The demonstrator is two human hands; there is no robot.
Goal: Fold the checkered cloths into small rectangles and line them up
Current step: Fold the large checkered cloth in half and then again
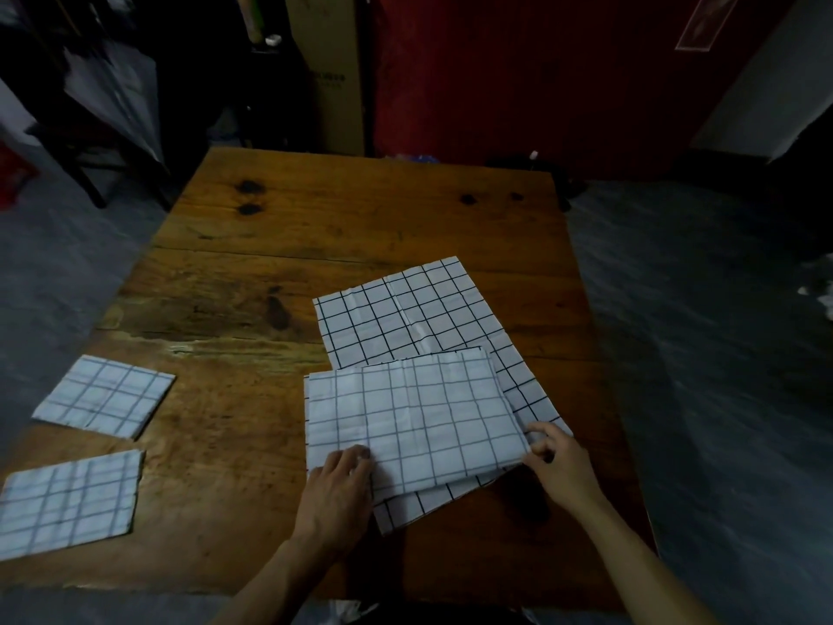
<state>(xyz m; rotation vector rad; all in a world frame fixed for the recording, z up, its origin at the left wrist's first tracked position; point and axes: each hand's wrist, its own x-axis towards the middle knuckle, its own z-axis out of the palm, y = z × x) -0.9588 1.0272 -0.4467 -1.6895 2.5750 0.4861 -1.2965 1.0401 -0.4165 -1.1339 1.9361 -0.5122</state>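
A white cloth with a thin blue-grey grid (414,417), folded to a large rectangle, lies on top of a spread white cloth with a black grid (405,318) at the table's right half. My left hand (338,493) rests flat on the folded cloth's near left corner. My right hand (559,462) pinches the folded cloth's near right corner between thumb and fingers. Two small folded checkered rectangles lie at the table's left edge, one farther (106,396) and one nearer (70,505).
The wooden table (338,227) has dark knots across its far half. Beyond it stand a cardboard box (331,69), a red door (518,74) and a dark chair (85,142) at the left. Grey floor lies on both sides.
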